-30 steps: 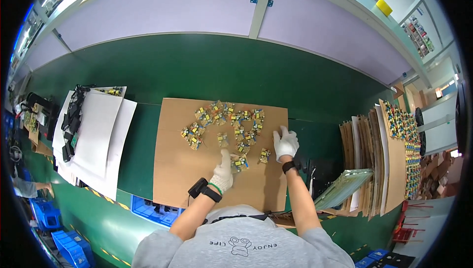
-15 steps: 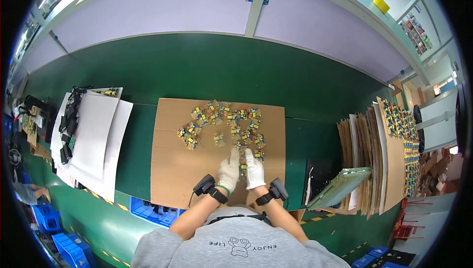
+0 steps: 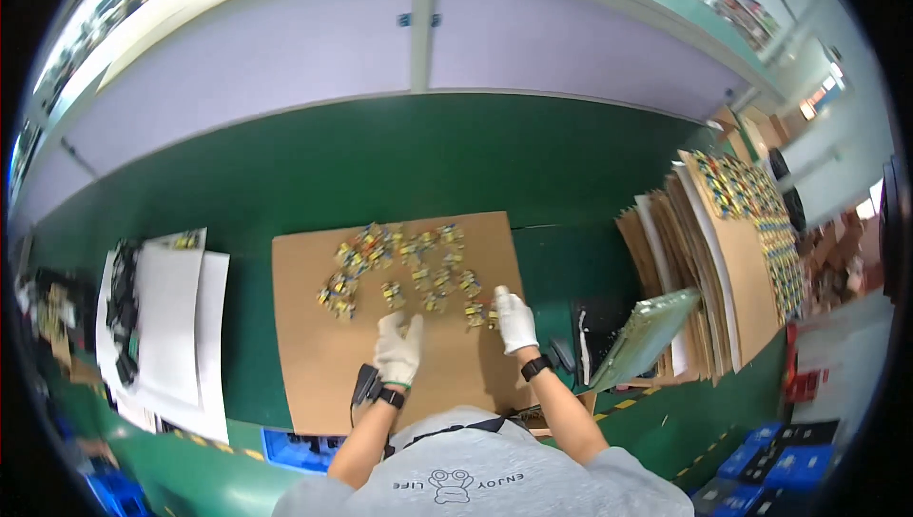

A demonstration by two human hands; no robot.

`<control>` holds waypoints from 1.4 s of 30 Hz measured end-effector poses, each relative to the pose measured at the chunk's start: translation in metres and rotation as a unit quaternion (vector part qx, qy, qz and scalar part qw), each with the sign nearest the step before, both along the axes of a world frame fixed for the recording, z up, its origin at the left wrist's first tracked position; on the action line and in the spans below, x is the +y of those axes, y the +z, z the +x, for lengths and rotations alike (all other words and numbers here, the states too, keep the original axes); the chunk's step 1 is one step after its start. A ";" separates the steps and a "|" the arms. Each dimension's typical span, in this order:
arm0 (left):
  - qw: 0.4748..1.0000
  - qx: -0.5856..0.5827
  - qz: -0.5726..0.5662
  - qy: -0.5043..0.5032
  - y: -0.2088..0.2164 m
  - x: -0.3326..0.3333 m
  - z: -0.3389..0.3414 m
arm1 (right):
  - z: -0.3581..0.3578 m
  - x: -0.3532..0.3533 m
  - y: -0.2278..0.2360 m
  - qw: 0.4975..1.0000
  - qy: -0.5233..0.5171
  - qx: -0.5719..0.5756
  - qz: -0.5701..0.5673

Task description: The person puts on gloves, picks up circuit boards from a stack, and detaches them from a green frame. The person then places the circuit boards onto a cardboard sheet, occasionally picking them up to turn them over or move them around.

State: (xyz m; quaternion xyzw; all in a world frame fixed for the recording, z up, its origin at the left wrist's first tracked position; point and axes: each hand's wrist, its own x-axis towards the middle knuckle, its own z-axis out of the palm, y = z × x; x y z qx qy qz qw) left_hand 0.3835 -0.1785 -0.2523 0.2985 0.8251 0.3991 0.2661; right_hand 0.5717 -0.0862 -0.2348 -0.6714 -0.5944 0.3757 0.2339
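Small circuit boards with yellow and blue parts [image 3: 366,249] lie in loose clusters on a flat sheet of brown cardboard [image 3: 333,365]. My left hand [image 3: 398,351], in a white glove, is over the cardboard just below a lone circuit board [image 3: 392,294]. Its thumb and fingers are apart, with nothing between them. Near the cardboard's right edge is my right hand [image 3: 516,325], also gloved, fingers stretched out beside a few boards [image 3: 475,312]. Whether it touches the nearest board I cannot tell. Dark devices are strapped at both wrists.
White sheets [image 3: 171,298] with black cabled adapters [image 3: 122,298] lie on the green table [image 3: 380,165] at left. On the right stand upright cardboard sheets [image 3: 680,260], one carrying rows of boards [image 3: 751,203], and a greenish clear panel stack [image 3: 647,341]. A blue crate [image 3: 295,446] is below the table's front edge.
The view has turned and shifted. My hands, close together among the boards before, are now apart: the left has moved left, the right towards the cardboard's right edge. Some boards at the lower right have shifted.
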 end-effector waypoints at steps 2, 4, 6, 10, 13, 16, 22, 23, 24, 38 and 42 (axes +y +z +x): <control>0.993 0.095 -0.058 -0.039 0.002 -0.008 -0.004 | 0.015 0.003 0.000 0.967 0.065 -0.240 0.060; 0.967 0.242 -0.042 -0.063 0.007 -0.011 -0.009 | 0.023 0.001 -0.001 0.949 0.024 -0.284 0.134; 0.949 0.305 -0.046 -0.068 0.011 -0.014 -0.011 | 0.022 -0.006 -0.005 0.954 -0.022 -0.267 0.135; 0.984 0.160 0.004 -0.073 0.017 -0.017 -0.014 | 0.009 -0.019 -0.012 0.998 0.009 -0.053 0.019; 0.998 0.012 -0.015 -0.064 0.022 -0.010 -0.003 | 0.002 -0.024 -0.002 0.997 -0.017 -0.035 0.067; 0.989 0.079 0.087 -0.087 0.032 -0.007 0.012 | 0.018 -0.033 0.038 0.975 -0.114 -0.091 0.169; 0.981 0.117 0.020 -0.151 0.026 -0.028 -0.008 | 0.172 -0.068 0.178 0.873 -0.169 -0.180 0.421; 0.979 0.144 0.007 -0.141 0.017 -0.031 -0.015 | 0.205 -0.072 0.200 0.775 -0.233 -0.265 0.525; 0.977 0.171 -0.007 -0.130 0.007 -0.033 -0.021 | 0.236 -0.077 0.218 0.837 -0.302 -0.078 0.449; 0.948 0.292 0.120 -0.041 -0.028 -0.043 0.008 | 0.516 0.050 0.287 0.838 -0.293 -0.461 0.006; 0.956 0.243 0.160 -0.014 -0.028 -0.042 0.017 | 0.511 0.054 0.292 0.856 -0.168 -0.488 -0.029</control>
